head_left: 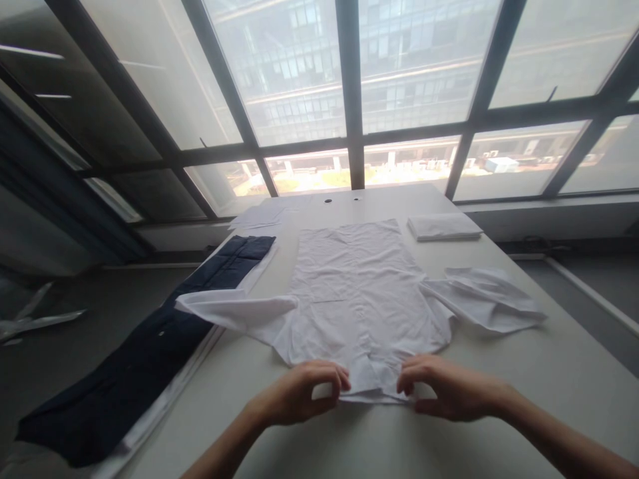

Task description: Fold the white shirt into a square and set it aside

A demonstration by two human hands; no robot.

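A white shirt (pixel 357 293) lies spread flat on the pale table (pixel 524 372), its sleeves stretched out to the left and right and its collar end toward me. My left hand (pixel 299 392) pinches the near edge of the shirt at the collar, fingers curled. My right hand (pixel 444 389) grips the same edge a little to the right, fingers also closed on the cloth. Both hands rest at the table's near side.
A dark navy garment (pixel 150 359) lies stretched along the table's left edge over white cloth. A folded white stack (pixel 443 226) sits at the far right. Flat white sheets (pixel 262 214) lie at the far left. Large windows stand behind the table.
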